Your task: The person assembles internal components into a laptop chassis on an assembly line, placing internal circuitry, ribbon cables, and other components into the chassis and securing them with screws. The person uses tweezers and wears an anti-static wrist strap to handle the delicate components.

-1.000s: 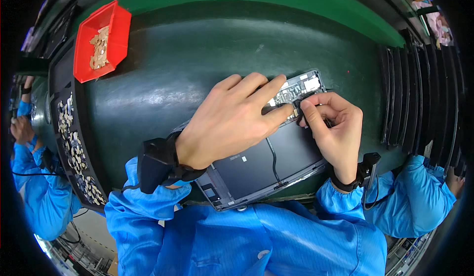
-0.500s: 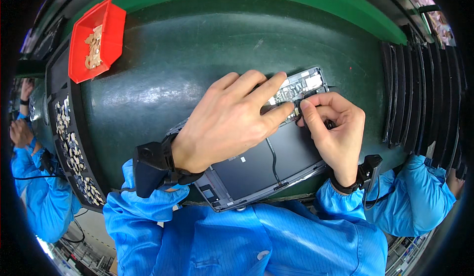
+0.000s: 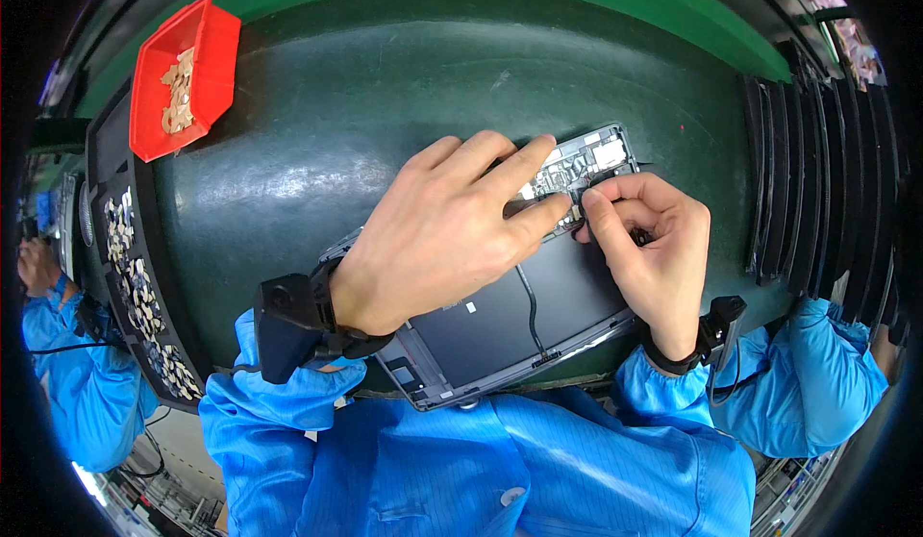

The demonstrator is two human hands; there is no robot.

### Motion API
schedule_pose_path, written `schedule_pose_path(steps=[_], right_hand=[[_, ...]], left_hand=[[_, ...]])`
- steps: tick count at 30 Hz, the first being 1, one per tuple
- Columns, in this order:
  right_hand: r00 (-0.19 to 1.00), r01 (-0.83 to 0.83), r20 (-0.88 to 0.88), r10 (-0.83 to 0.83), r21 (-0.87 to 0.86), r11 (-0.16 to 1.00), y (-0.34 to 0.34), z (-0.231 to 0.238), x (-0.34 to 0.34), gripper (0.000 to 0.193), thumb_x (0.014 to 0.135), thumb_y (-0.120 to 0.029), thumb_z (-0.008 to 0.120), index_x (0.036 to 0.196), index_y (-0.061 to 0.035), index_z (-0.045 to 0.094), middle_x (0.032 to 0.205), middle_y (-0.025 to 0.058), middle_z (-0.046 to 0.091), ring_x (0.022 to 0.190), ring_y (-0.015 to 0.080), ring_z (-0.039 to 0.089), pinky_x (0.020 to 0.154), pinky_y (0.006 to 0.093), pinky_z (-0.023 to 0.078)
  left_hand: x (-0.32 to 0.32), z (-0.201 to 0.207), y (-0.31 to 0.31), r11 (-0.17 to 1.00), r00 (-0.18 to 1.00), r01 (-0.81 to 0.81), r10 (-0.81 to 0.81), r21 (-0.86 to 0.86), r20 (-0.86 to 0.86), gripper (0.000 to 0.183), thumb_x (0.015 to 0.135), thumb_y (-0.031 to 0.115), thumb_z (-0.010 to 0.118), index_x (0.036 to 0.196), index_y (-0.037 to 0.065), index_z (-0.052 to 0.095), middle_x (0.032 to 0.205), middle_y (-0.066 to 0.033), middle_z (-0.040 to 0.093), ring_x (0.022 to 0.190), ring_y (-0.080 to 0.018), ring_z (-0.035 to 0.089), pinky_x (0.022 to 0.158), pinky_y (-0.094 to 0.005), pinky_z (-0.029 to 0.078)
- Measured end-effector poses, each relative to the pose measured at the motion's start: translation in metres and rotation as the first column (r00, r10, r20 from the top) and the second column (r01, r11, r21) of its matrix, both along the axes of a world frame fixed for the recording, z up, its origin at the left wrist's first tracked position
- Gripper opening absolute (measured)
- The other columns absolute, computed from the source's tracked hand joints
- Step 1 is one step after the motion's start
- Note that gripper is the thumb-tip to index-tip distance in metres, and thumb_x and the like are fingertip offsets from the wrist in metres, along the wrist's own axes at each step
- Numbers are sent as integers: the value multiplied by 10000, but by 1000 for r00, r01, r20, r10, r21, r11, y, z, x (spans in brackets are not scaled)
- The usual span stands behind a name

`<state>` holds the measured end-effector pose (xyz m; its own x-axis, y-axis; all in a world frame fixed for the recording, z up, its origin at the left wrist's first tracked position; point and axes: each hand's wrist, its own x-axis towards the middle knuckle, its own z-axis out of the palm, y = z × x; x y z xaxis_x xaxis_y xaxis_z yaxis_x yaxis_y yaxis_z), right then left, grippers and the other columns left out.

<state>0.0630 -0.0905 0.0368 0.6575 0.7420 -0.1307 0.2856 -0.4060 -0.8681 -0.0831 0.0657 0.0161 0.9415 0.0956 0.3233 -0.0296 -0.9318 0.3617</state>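
Observation:
An opened flat electronic device (image 3: 500, 330), grey-framed with a large black panel and a thin black cable, lies tilted on the dark green mat (image 3: 336, 124). A circuit board (image 3: 586, 164) shows at its upper right end. My left hand (image 3: 442, 234) lies flat across the device, fingers spread, fingertips pressing near the circuit board. My right hand (image 3: 649, 244) is curled beside it, thumb and forefinger pinched on a small part at the board's lower edge; the part itself is too small to make out. Both wrists carry black straps.
A red bin (image 3: 183, 75) with small tan parts sits at the upper left. A black tray (image 3: 135, 287) of several small pieces runs down the left side. Black slotted racks (image 3: 817, 181) stand at the right. Another person in blue (image 3: 58, 345) works at far left.
The view has shifted slightly; both hands stay in place on the device, with the right fingers still pinching at the board's edge.

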Motion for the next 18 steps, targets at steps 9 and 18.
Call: schedule_pose_path(steps=[9, 18], right_hand=[[999, 8, -35, -8, -3, 1000, 1, 1, 1, 120, 919, -56, 694, 920, 64, 697, 666, 81, 729, 603, 69, 654, 583, 226, 500], [992, 33, -122, -34, -9, 999, -1, 7, 4, 102, 947, -25, 679, 967, 75, 681, 686, 83, 716, 626, 75, 663, 572, 194, 480]], left_hand=[[1, -1, -1, 1000, 1000, -3, 2, 15, 10, 474, 646, 177, 829, 1116, 167, 773, 1349, -107, 634, 1044, -246, 628, 859, -383, 558], [2, 1, -1, 1000, 1000, -21, 21, -11, -9, 479, 655, 154, 814, 1130, 188, 759, 1320, -81, 627, 1050, -239, 625, 848, -376, 564]])
